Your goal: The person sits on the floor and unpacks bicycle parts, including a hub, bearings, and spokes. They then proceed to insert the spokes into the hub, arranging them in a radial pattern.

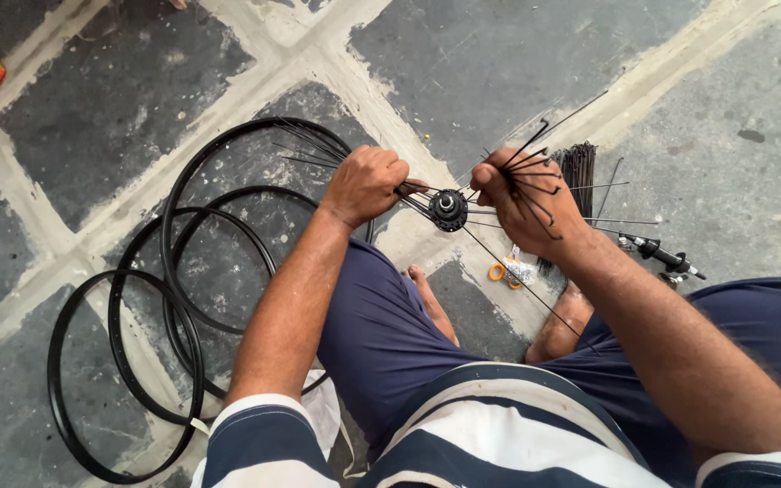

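A black wheel hub (pixel 448 209) hangs between my two hands, with thin black spokes fanning out from it on both sides. My left hand (pixel 365 184) is closed around a bunch of spokes left of the hub. To the right of the hub, my right hand (pixel 526 194) grips another bunch of spokes, whose bent ends stick out between the fingers. One long spoke (pixel 526 287) runs down across my right forearm toward my knee.
Several black wheel rims (pixel 183 298) lie overlapping on the stone floor at the left. A bundle of loose spokes (pixel 578 167) lies behind my right hand. Orange-handled scissors (pixel 499 272) and another black hub (pixel 662 256) lie at the right. My bare feet rest below the hub.
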